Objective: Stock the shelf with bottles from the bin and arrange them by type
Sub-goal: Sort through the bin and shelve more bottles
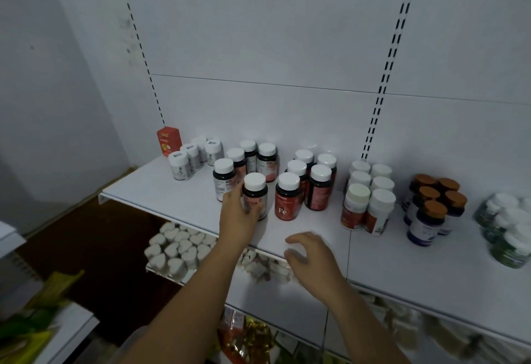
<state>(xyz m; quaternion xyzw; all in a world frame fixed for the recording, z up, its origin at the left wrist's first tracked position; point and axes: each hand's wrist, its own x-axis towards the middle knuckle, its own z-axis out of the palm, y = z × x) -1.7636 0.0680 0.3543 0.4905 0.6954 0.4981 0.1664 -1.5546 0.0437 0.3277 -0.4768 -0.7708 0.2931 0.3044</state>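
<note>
My left hand (240, 214) grips a dark bottle with a white cap (255, 191), upright on the white shelf (172, 191) at the front of a cluster of like dark bottles (247, 162). To its right stands a group of red-labelled dark bottles, the front one marked "Fe" (287, 197). My right hand (309, 254) hovers over the shelf's front edge, fingers spread and holding nothing. Further right are white bottles with red labels (367, 200), blue bottles with brown caps (434, 205) and clear bottles with white caps (508, 228). No bin is in view.
Small white bottles (192, 156) and an orange box (169, 141) stand at the shelf's back left. The shelf below holds white heart-shaped tops (178, 246) and packets. A wall closes the left side. Bare shelf lies in front of the bottle groups.
</note>
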